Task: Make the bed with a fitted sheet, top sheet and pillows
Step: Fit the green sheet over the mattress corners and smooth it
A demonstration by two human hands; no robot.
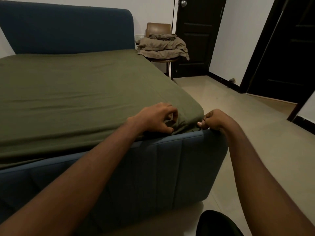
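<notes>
Left hand (153,119) and right hand (215,120) pinch the fitted sheet (85,92) with curled fingers (172,114) at its near corner

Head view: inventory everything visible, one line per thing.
bed frame: 1, dark blue, left and centre
fitted sheet: 1, olive green, stretched over the top of the bed frame
chair: 1, brown, by the bed's far corner
folded linen: 1 pile, grey-brown, on the chair
doors: 2, black, behind the chair and far right
floor: 1, beige tiles, right of the bed
left hand: 1, on the near corner, gripping the fitted sheet
right hand: 1, at the corner's edge, pinching the fitted sheet
</notes>
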